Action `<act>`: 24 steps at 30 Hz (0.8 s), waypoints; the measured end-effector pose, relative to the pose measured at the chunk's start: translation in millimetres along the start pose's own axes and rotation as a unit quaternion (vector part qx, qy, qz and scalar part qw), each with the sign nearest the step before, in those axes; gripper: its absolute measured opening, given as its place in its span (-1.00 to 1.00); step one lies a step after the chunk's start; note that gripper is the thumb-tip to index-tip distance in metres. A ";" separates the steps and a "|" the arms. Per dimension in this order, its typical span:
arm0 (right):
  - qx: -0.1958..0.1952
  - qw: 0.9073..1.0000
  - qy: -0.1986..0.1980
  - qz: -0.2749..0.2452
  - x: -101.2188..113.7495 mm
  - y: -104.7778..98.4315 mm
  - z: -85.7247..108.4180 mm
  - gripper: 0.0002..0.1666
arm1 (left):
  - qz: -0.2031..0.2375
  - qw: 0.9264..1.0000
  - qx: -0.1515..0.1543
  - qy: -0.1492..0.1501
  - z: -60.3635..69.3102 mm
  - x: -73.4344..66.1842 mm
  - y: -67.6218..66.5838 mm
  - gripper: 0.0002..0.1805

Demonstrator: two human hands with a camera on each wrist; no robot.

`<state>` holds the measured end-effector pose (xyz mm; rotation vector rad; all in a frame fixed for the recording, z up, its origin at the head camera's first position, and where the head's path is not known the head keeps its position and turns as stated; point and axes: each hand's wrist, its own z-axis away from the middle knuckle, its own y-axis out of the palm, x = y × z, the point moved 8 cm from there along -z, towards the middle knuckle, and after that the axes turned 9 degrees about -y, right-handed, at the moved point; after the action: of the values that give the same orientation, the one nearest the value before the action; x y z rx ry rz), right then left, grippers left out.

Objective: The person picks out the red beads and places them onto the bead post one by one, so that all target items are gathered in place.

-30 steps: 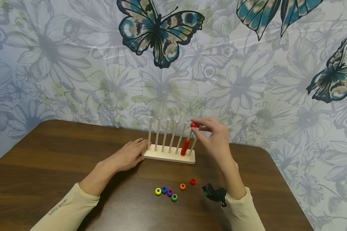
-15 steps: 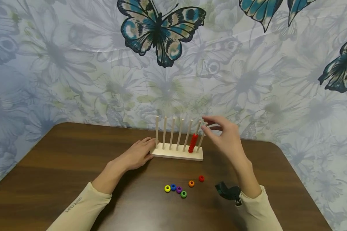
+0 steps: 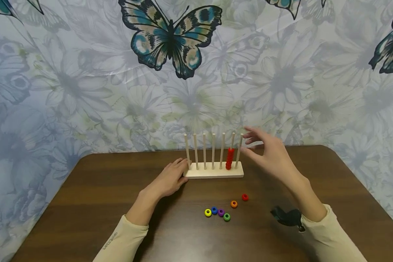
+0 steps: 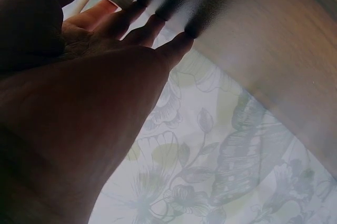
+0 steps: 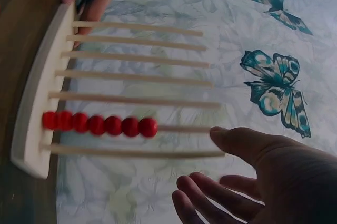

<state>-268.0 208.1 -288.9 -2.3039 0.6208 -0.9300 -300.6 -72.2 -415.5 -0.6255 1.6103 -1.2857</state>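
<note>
A pale wooden peg rack stands on the table with a row of upright pegs. Several red beads are stacked on the peg second from the right. My left hand holds the rack's left end, thumb at the front edge and fingers behind; in the left wrist view those fingers reach down to the tabletop. To the right of the peg tops, my right hand is in the air with parted fingers and nothing between them. In the right wrist view its thumb appears near the beaded peg's tip.
Loose beads lie in front of the rack: yellow, blue, purple, green, orange and red. A black strap piece hangs by the right wrist. A butterfly-patterned cloth rises behind the table.
A red bead pinched at the peg's top was let go and slid down onto the red stack. My right hand then drew off to the right, fingers spreading. The left hand stayed at the rack.
</note>
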 end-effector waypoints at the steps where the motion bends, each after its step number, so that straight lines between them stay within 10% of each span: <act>1: 0.001 1.000 -0.002 0.005 -2.9 -4.0 2.8 -0.30 | 0.001 1.000 -0.004 -0.003 -1.3 -0.6 0.3 -0.49; 8: 0.029 0.999 -0.001 0.045 -20.8 -16.5 30.2 -0.47 | 0.009 1.000 -0.002 -0.004 -5.1 -4.4 3.8 -0.42; 24: 0.225 0.972 -0.009 -0.062 -19.9 53.2 56.1 -0.56 | -0.003 1.000 -0.011 0.009 3.2 -2.2 -1.1 -0.51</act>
<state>-250.5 199.9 -366.3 -1.9537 0.2251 -0.9901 -297.1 -72.2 -413.7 -0.6344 1.6416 -1.2825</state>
